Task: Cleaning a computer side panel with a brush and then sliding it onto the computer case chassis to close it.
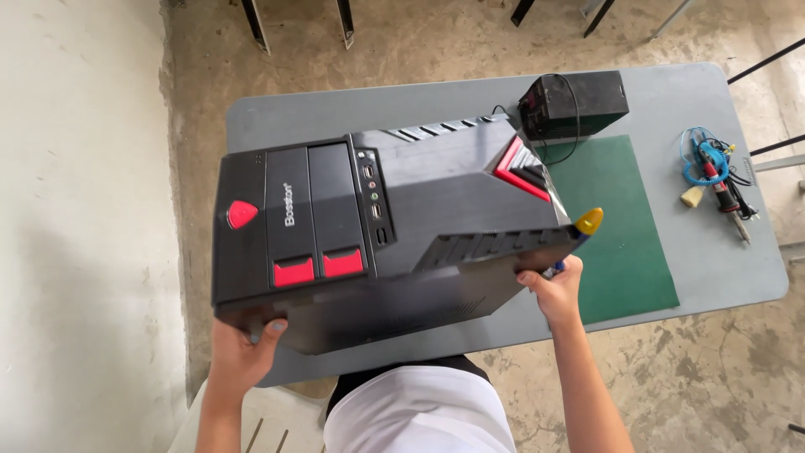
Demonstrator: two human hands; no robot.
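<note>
Spanning a grey table (335, 109), bare concrete floor (436, 42) surrounds it.

Computer case (377, 226) showing brushed matt black plastic front, glossy red inserts, painted metal side. Worktop (335, 109) looking smooth grey plastic. Green mat (620, 235) appearing matt. Floor (436, 42) showing rough concrete.
</note>
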